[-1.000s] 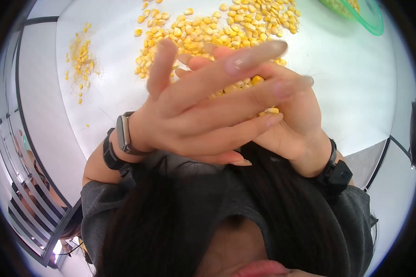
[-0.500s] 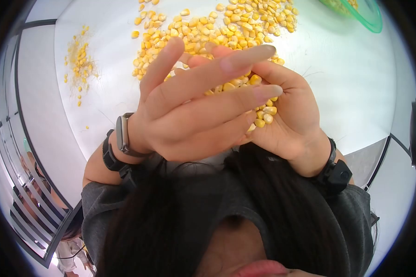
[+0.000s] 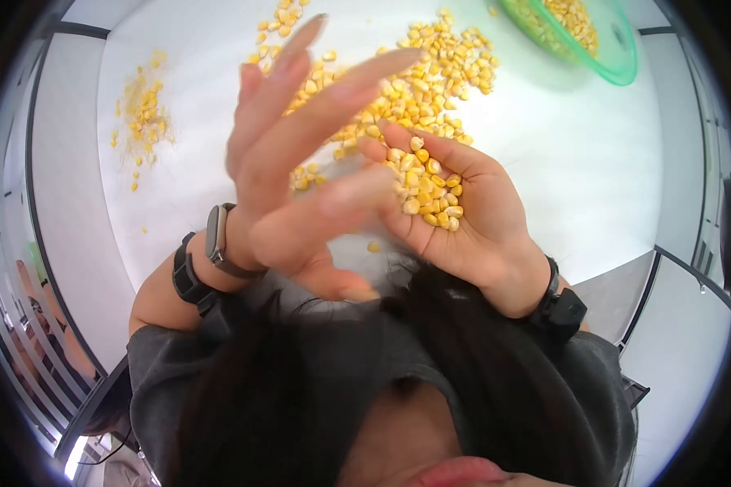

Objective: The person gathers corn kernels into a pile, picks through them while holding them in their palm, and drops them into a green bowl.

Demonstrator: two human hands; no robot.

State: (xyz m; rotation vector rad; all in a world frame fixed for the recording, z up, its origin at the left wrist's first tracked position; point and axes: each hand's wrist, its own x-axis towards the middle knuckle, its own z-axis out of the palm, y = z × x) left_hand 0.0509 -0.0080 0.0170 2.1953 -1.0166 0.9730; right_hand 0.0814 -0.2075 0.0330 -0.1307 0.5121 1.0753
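My right hand [image 3: 471, 219] is cupped palm up above the white table [image 3: 609, 178] and holds a heap of yellow corn kernels [image 3: 426, 187]. My left hand [image 3: 296, 162] is raised just left of it, fingers spread and blurred, holding nothing, its fingertips over the big pile of loose kernels [image 3: 414, 81] on the table. A single kernel [image 3: 374, 246] lies below the hands. A watch and a dark band sit on my left wrist, a dark band on my right wrist.
A green bowl [image 3: 605, 57] with kernels in it stands at the far right of the table. A small scatter of kernels and husk bits [image 3: 142, 109] lies at the far left. Dark hair and a grey top fill the lower view.
My left hand lifted off the right palm and swung left, fingers spreading. The kernels in my right hand are now uncovered. The view shifted so the green bowl shows more.
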